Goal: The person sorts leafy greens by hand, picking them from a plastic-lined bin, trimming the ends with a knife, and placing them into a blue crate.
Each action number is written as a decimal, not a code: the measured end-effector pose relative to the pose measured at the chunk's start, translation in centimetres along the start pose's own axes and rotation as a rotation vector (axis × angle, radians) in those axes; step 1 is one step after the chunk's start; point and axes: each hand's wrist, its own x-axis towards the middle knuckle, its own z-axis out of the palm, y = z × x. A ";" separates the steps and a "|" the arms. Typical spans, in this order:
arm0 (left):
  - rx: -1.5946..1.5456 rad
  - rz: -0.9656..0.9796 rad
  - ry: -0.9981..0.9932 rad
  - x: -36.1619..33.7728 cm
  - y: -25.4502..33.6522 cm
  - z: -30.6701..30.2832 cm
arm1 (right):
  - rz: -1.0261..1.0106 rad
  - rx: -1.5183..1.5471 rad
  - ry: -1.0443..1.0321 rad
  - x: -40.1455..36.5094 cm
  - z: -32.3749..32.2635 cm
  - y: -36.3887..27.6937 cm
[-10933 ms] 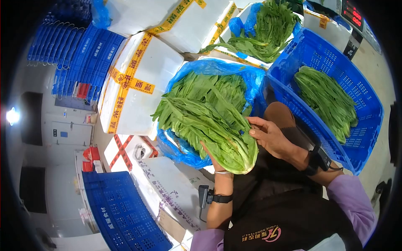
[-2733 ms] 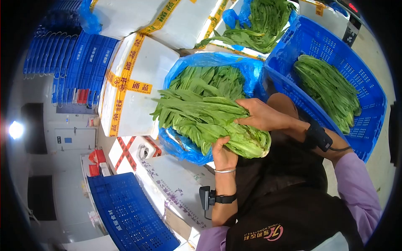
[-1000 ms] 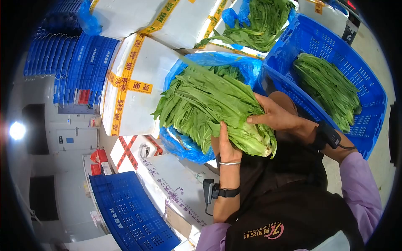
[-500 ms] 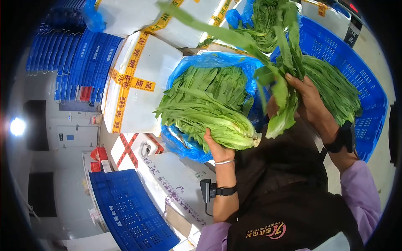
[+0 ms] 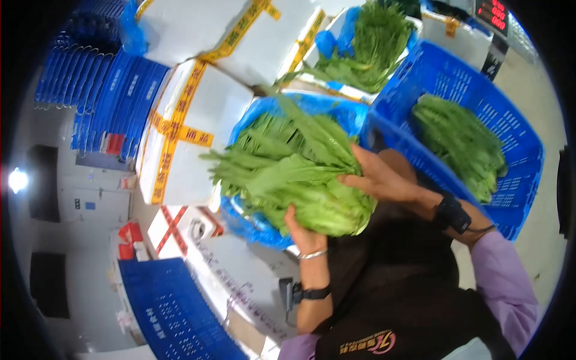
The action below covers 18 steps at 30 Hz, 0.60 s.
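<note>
A bunch of long-leaf lettuce (image 5: 330, 213) lies across my left hand (image 5: 307, 237), whose fingers are wrapped under its pale stem end. My right hand (image 5: 381, 177) grips loose lettuce leaves (image 5: 321, 135) against the upper side of that bunch, thumb and fingers closed around them. Below both hands sits a box lined with a blue plastic bag (image 5: 357, 111), with more lettuce (image 5: 264, 132) inside. Part of the box's contents is hidden by the held bunch.
On the right, a blue perforated crate (image 5: 522, 144) holds bundled greens (image 5: 459, 144). Another box of greens (image 5: 378, 45) stands at the back, near a red-digit display (image 5: 493, 13). Taped white foam boxes (image 5: 219, 111) flank the left; a blue crate (image 5: 174, 306) stands lower left.
My right hand has moved left and down, bringing its leaves from beside the crate onto the bunch in my left hand. The whole view has shifted slightly.
</note>
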 end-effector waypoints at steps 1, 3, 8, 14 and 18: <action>-0.032 -0.007 0.010 -0.2 0.4 0.1 | -0.029 0.015 0.022 0.4 -0.5 -0.8; -0.037 0.023 0.010 -0.1 1.1 -0.5 | -0.183 -0.137 0.123 1.6 -1.7 -1.9; -0.064 0.008 0.089 0.9 2.2 -2.5 | -0.081 -0.424 0.100 6.5 -6.6 -2.7; -0.199 -0.023 -0.005 3.1 0.5 -4.8 | -0.022 -0.866 0.318 19.6 -15.7 4.6; -0.179 0.004 0.141 3.1 0.2 -5.2 | 0.555 -1.218 0.145 25.6 -26.4 14.5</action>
